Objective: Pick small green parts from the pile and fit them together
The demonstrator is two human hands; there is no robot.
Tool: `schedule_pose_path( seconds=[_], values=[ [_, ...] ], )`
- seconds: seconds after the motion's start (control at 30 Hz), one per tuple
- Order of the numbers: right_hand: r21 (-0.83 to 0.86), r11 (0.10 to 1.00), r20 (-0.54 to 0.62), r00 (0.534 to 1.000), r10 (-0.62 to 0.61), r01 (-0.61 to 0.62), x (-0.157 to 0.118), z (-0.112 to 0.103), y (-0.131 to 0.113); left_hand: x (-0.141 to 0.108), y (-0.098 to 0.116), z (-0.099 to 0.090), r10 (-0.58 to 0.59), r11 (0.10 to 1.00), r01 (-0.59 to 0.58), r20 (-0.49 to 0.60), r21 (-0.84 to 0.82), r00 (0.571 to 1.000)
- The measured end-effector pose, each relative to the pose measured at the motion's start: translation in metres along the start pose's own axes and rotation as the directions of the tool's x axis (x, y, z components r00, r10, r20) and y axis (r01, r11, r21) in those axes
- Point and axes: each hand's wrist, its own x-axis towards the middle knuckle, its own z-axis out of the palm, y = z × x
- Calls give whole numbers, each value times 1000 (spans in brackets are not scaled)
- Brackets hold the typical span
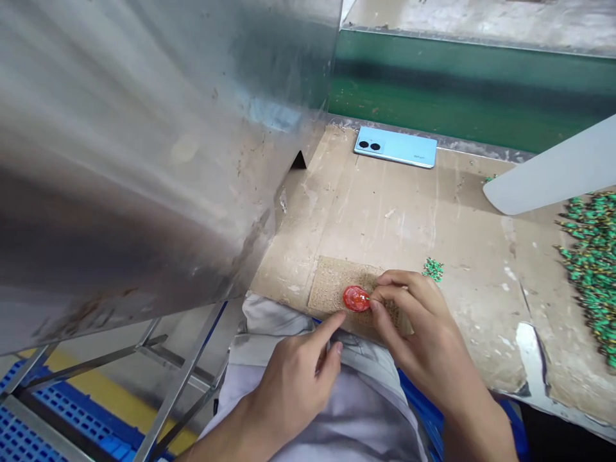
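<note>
Far left, a dented galvanized steel panel (pixel 144 147) fills the view, with a grey metal frame (pixel 178 378) under it and a blue plastic pallet (pixel 81 410) on a yellow floor stripe (pixel 115 410) below. Next, the person's left hand (pixel 293 385) comes in low over a grey work coat (pixel 308 410), forefinger stretched out, other fingers loosely curled, holding nothing; the fingertip is at or just beside the lower left edge of a glossy red disc (pixel 356 298). The disc lies on a tan rough-textured mat (pixel 332 289), which sits at the near edge of a cardboard-covered bench (pixel 385 218). Right hand (pixel 423 321) is at the disc's right edge, thumb and forefinger closed together, apparently pinching a thin green tip (pixel 368 297), though the grip is partly hidden. Just past those fingers is a small clump of green parts (pixel 433 269). Up the bench are a light blue phone (pixel 395 146), face down, and a green wall strip (pixel 457 83). Far right, a white plastic sheet (pixel 548 170) overhangs the bench, beside a big heap of green parts (pixel 591 269). So far only the one tip is at the disc and a small clump is separated out; most green parts remain heaped.
</note>
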Motion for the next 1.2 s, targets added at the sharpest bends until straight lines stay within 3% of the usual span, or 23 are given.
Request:
schedule_pose_path(
  seconds=[0.27, 0.4, 0.5, 0.6, 0.8, 1.2],
  values=[
    [-15, 1000, -4, 1000, -6, 6, 1, -10, 1, 1, -9, 1, 157, 975, -143, -72, 168, 985],
    [-3, 996, -78, 993, 86, -87, -14, -27, 8, 2, -20, 1, 328, 924, -292, -119, 249, 937],
    [0, 990, -72, 987, 143, -143, -29, -34, 13, 2, -25, -1, 398, 883, -341, -131, 321, 908],
    [33, 985, -18, 985, 169, -169, -41, -29, 15, 1, -28, -4, 421, 857, -344, -136, 384, 897],
    [52, 982, -18, 983, 181, -180, -49, -10, 16, 3, -28, -5, 421, 845, -336, -130, 415, 898],
    [-44, 993, 5, 994, 112, -112, -42, -8, 18, 5, -29, -4, 442, 849, -357, -155, 389, 884]
  ],
)
